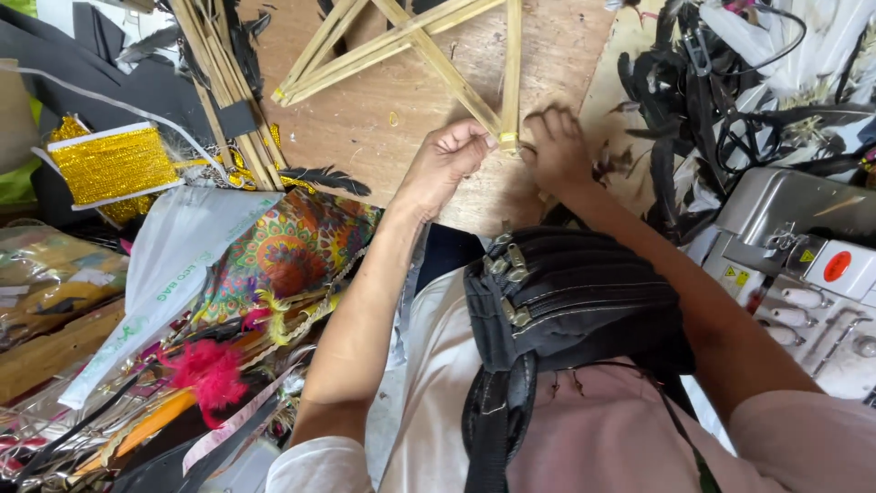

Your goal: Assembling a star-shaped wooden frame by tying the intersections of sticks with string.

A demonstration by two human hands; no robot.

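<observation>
A frame of pale bamboo sticks [429, 50] lies on a brown wooden board [365, 128]. Two of its sticks meet at a near corner joint [507, 141] bound with yellowish wrap. My left hand [449, 160] is closed on the stick just left of that joint. My right hand [557, 151] is blurred, its fingers pinched at the same joint from the right. A black zipped pouch [566, 301] hangs at my chest below the hands.
A bundle of loose bamboo sticks [224, 82] lies at the upper left, with a roll of gold trim [114, 164], patterned fabric [283, 256], a pink feather [210, 374] and black feathers [324, 178]. A grey sewing machine [803, 246] and tangled black straps [712, 100] crowd the right.
</observation>
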